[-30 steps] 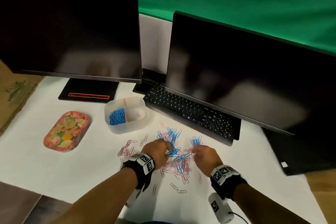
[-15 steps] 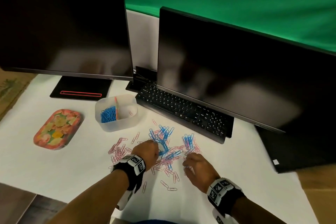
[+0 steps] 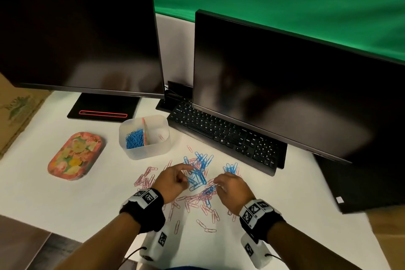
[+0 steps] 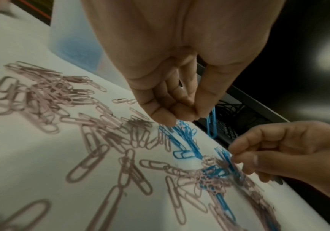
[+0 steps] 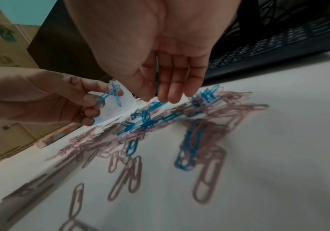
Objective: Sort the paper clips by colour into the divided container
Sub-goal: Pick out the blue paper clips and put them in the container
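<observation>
Blue clips (image 5: 110, 95) in left hand (image 5: 41, 96)

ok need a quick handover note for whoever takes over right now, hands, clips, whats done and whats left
Left hand: pinching a couple of blue clips just lifted off the pile.
Right hand: fingers straight, holding nothing, hovering over the mixed pile.
Divided container: behind the pile; its left compartment holds a heap of sorted blue clips, the right one only a pink clip or so.
Done: some of the blue clips sorted.
Left: drop the held blue clips into the left compartment, clear the remaining blue ones, then move the scattered pink clips into the right compartment.
</observation>
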A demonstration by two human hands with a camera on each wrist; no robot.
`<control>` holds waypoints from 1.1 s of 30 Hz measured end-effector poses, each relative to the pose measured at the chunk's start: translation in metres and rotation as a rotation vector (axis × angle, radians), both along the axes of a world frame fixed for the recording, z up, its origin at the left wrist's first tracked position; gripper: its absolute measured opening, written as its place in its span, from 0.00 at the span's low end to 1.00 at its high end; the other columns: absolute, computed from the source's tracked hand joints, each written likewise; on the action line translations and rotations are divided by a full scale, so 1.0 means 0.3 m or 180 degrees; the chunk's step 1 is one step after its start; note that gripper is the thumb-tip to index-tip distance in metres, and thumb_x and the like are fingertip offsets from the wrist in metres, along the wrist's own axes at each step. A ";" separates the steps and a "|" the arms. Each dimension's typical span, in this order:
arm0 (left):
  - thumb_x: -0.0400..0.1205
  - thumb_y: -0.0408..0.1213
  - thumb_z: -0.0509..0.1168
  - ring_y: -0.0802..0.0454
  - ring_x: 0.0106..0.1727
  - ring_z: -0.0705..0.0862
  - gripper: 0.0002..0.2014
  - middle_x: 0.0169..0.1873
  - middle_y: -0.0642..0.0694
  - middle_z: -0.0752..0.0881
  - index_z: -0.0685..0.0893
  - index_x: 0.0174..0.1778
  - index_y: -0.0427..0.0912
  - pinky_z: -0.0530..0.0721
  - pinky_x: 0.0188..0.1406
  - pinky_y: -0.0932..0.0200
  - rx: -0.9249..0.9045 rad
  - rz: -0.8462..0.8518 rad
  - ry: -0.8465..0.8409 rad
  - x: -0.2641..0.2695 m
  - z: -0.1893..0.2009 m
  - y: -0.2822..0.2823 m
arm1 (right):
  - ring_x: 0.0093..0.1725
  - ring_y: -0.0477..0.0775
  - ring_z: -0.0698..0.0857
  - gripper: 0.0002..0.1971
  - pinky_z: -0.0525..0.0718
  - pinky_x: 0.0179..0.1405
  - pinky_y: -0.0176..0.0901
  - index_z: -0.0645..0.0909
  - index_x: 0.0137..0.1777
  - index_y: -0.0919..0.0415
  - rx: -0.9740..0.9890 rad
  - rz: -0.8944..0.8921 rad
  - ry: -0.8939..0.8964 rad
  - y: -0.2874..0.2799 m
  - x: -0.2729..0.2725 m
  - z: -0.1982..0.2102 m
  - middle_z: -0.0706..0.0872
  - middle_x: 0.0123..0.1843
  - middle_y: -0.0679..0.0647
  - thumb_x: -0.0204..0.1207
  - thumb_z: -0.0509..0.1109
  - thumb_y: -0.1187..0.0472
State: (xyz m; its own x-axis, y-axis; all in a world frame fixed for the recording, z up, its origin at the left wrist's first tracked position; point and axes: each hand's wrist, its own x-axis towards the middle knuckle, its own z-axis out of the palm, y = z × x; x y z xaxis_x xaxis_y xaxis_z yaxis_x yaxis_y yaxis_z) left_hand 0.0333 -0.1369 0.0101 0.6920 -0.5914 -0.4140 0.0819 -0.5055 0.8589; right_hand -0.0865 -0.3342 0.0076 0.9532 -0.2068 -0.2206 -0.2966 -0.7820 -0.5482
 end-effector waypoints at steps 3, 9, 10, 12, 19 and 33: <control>0.76 0.31 0.67 0.53 0.35 0.81 0.15 0.32 0.49 0.84 0.86 0.52 0.56 0.80 0.45 0.59 -0.0105 0.0193 0.0457 0.015 -0.007 0.021 | 0.56 0.51 0.83 0.14 0.81 0.56 0.40 0.82 0.62 0.51 -0.0060 0.0116 0.0106 0.029 0.061 0.018 0.83 0.57 0.49 0.80 0.62 0.60; 0.74 0.25 0.56 0.45 0.31 0.81 0.07 0.30 0.39 0.80 0.79 0.34 0.34 0.80 0.31 0.59 -0.1029 0.1558 0.1610 0.023 0.017 0.021 | 0.65 0.55 0.78 0.16 0.78 0.65 0.46 0.79 0.67 0.51 -0.0420 0.0567 0.0391 0.108 0.146 0.012 0.78 0.64 0.51 0.80 0.64 0.55; 0.74 0.25 0.52 0.44 0.32 0.81 0.09 0.29 0.39 0.79 0.77 0.34 0.34 0.79 0.33 0.57 -0.1180 0.1693 0.1726 0.022 0.020 0.028 | 0.67 0.56 0.76 0.17 0.77 0.67 0.48 0.79 0.68 0.52 -0.0494 0.0653 0.0447 0.121 0.157 0.010 0.77 0.66 0.52 0.79 0.65 0.55; 0.73 0.26 0.49 0.43 0.33 0.80 0.11 0.29 0.38 0.79 0.76 0.33 0.34 0.77 0.35 0.54 -0.1433 0.1829 0.1891 0.018 0.024 0.043 | 0.70 0.58 0.75 0.18 0.77 0.70 0.50 0.78 0.68 0.54 -0.0636 0.0763 0.0549 0.145 0.176 0.004 0.75 0.69 0.54 0.79 0.65 0.57; 0.72 0.33 0.48 0.50 0.24 0.67 0.09 0.27 0.42 0.73 0.74 0.34 0.38 0.66 0.26 0.60 -0.1570 0.1839 0.2094 0.012 0.049 0.052 | 0.68 0.59 0.76 0.14 0.79 0.66 0.52 0.80 0.64 0.61 -0.0995 0.0755 0.0889 0.184 0.226 0.002 0.75 0.67 0.56 0.79 0.65 0.62; 0.83 0.44 0.58 0.51 0.26 0.72 0.12 0.28 0.46 0.77 0.78 0.38 0.42 0.68 0.25 0.60 -0.1124 0.2294 0.2186 0.068 0.061 0.121 | 0.41 0.50 0.82 0.01 0.85 0.45 0.42 0.80 0.41 0.55 0.0114 0.0179 0.0785 0.145 0.207 0.066 0.82 0.43 0.49 0.71 0.69 0.60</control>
State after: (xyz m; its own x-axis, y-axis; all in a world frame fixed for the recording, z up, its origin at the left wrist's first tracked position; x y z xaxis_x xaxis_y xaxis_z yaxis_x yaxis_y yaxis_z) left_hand 0.0538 -0.1004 0.0284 0.6100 -0.2971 -0.7346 0.7876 0.1258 0.6032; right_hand -0.0243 -0.2906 0.0275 0.8794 -0.1430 -0.4542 -0.3815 -0.7824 -0.4923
